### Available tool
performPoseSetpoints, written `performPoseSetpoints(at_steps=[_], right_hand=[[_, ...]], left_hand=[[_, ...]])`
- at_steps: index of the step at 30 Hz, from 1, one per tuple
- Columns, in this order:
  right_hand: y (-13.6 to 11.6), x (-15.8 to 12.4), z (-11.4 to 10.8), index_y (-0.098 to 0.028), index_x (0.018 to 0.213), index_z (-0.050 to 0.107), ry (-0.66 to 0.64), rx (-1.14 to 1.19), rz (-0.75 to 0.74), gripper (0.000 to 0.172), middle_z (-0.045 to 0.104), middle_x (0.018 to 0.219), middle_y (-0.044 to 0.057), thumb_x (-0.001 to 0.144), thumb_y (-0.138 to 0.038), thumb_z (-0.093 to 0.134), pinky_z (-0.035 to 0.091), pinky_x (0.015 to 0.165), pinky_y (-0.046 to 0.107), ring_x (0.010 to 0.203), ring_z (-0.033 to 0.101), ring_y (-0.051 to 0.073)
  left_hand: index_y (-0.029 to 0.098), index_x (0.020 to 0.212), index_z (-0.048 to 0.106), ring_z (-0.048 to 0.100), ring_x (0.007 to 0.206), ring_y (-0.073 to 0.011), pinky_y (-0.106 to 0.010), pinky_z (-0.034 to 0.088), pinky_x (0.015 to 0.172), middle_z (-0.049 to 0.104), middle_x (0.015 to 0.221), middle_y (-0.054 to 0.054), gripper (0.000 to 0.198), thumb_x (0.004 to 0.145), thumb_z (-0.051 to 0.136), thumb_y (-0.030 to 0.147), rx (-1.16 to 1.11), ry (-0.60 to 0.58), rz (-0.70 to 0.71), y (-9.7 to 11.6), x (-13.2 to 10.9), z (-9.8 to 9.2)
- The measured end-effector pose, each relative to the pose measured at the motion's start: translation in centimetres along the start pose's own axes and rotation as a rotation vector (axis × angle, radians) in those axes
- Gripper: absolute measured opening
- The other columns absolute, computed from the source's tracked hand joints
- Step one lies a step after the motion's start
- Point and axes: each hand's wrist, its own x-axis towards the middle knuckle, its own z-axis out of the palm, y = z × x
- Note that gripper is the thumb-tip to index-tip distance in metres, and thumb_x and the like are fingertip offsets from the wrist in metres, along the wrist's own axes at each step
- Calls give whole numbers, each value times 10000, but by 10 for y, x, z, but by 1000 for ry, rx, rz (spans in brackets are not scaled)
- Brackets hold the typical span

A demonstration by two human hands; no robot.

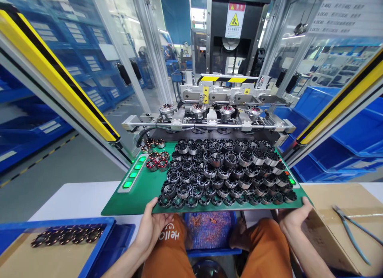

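My left hand [152,220] grips the front edge of a green board [128,200], thumb on top and fingers curled underneath. At the front right corner, my right hand [295,218] holds the same edge in a similar way. Between my hands stand many black-and-silver motor stator cores [216,159] in close rows, some stacked on others. Left of them lies a small group of copper-wound stators [157,161]. Whether a separate thin sheet lies under the cores, I cannot tell.
Behind the board stands a winding machine [227,94] with several stators on its heads. Lit green buttons [133,174] flank the left side. A blue tray [110,230] with wound stators is at left; pliers [351,230] lie on a cardboard box [332,242] at right. A blue bin [187,252] sits below.
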Motion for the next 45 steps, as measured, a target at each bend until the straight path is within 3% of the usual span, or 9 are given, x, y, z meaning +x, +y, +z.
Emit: performPoseSetpoints(at_steps=[17,24,30,37,45], right_hand=[[-4,-5,5,-230,1168,734,1,32,8,562,730,1020,16,788,-640,674,515,656,283,821,577,185],[-2,-3,2,-237,1138,719,5,54,12,526,684,929,-9,789,-629,689,506,633,278,751,534,168],[-1,-2,1,-228,1185,718,4,7,9,587,728,1029,25,809,-675,664,517,674,309,807,574,189],[-4,-6,5,-235,1107,721,27,70,19,471,704,940,-5,809,-599,688,510,609,269,735,535,161],[-2,-3,2,-220,1271,757,11,54,14,604,779,1152,38,840,-628,643,569,680,299,858,639,190]], left_hand=[[227,755,668,541,658,-211,-327,533,621,641,675,-42,366,771,792,570,16,-19,6,0,0,-1],[228,777,668,536,647,-209,-337,562,630,646,682,-41,349,771,777,558,9,-9,7,0,0,0],[218,803,679,555,655,-212,-347,575,642,672,706,-49,352,780,774,556,10,-11,4,1,-1,0],[236,808,649,537,643,-205,-334,572,625,654,697,-31,336,777,783,542,-1,-9,2,1,-2,2],[231,803,657,553,645,-211,-344,587,626,661,695,-37,338,791,765,551,13,-11,4,0,0,0]])
